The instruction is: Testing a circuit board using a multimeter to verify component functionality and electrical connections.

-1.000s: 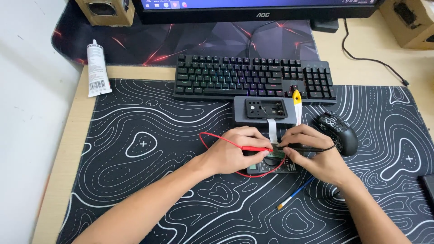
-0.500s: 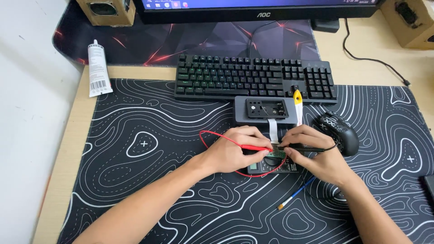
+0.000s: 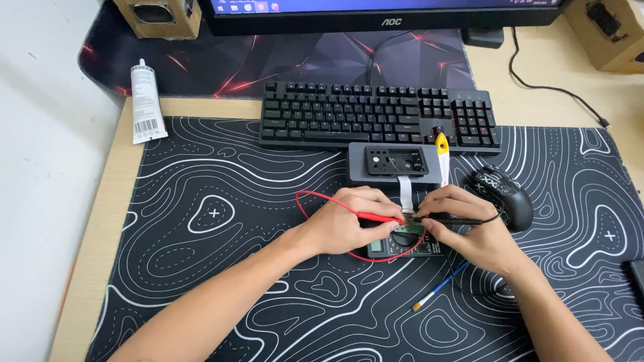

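Probing a small green circuit board [image 3: 410, 228] with two meter leads on the bench mat [image 3: 201, 268]

Left hand [image 3: 345, 224] is pinching the red probe [image 3: 379, 217], right hand [image 3: 469, 231] is pinching the black probe [image 3: 449, 219], both grips clamped tight, tips meeting on the board lying over the multimeter [image 3: 402, 247], near of the keyboard [image 3: 376, 114], left of the mouse [image 3: 503, 194].

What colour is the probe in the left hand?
Red: the left hand holds a red probe with a red lead, clearest in the head view.
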